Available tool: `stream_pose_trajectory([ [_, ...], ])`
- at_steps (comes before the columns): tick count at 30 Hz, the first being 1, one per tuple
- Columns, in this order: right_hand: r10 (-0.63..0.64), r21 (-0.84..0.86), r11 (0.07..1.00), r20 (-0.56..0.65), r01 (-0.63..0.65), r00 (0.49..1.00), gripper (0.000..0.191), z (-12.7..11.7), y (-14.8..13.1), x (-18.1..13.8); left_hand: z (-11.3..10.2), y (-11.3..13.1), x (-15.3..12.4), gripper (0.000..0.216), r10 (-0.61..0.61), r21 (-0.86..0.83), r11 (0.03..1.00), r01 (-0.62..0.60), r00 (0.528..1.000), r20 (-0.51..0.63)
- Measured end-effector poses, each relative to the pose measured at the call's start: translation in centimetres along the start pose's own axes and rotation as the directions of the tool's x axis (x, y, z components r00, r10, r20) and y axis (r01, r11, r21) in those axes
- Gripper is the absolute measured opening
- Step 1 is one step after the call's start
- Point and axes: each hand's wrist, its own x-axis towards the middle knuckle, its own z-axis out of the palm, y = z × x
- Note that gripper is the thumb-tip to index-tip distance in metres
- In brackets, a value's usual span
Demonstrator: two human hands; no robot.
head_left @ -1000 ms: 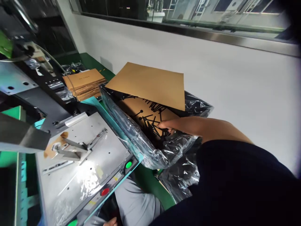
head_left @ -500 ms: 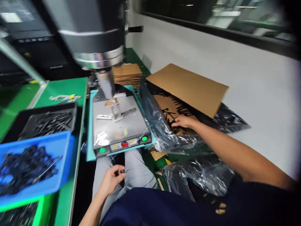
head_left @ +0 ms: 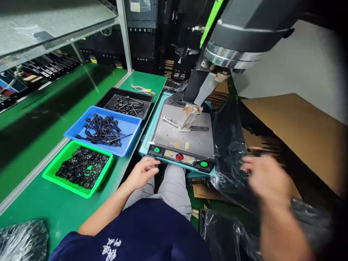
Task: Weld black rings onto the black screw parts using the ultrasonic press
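My left hand (head_left: 143, 172) hovers over my lap by the front edge of the welding machine's grey plate (head_left: 187, 137), just below its left green button (head_left: 157, 150). Its fingers are pinched on a small black part that barely shows. My right hand (head_left: 265, 179) is blurred in the air to the right, over the plastic-lined box (head_left: 231, 152) of black pins, and I cannot tell whether it holds anything. A small metal fixture (head_left: 190, 115) stands on the plate under the press head (head_left: 239, 54).
On the green bench to the left are a blue tray (head_left: 81, 125) of long black pins, a green tray (head_left: 54, 174) of round black parts and a black tray (head_left: 108, 99). Pliers (head_left: 143, 88) lie behind them. A cardboard sheet (head_left: 299, 127) leans at right. A red button (head_left: 179, 157) sits on the front panel.
My view has swung left from the box to the bench. My right hand has come up out of the box of pins. My left hand has risen from my lap to the machine's front edge.
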Motion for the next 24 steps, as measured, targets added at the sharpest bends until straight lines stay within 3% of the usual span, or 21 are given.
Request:
stream_pose_trajectory([
  [2, -0.151, 0.19, 0.973, 0.091, 0.132, 0.984, 0.045, 4.9, -6.0, -2.5, -0.3, 0.7, 1.1, 0.034, 0.038, -0.073, 0.996, -0.044, 0.995, -0.092],
  [4, -0.386, 0.388, 0.869, 0.146, 0.306, 0.911, 0.033, 9.4, -10.7, -3.9, -0.3, 1.2, 2.0, 0.035, 0.047, -0.159, 0.985, -0.063, 0.993, -0.105],
  [7, -0.484, 0.501, 0.776, 0.084, 0.383, 0.871, 0.023, 13.2, -14.2, -4.4, -0.1, 1.9, 2.5, 0.034, 0.038, -0.242, 0.969, -0.051, 0.998, -0.056],
  [15, -0.62, 0.4, 0.733, 0.061, 0.55, 0.782, 0.027, 13.6, -14.8, -4.6, -0.7, 1.7, 2.1, 0.03, 0.051, -0.184, 0.981, -0.063, 0.996, -0.068],
  [24, -0.669, 0.011, 0.743, -0.03, 0.67, 0.742, 0.021, 13.2, -15.3, -3.9, -0.2, 0.6, 3.1, 0.032, 0.04, -0.193, 0.98, -0.056, 0.996, -0.084],
])
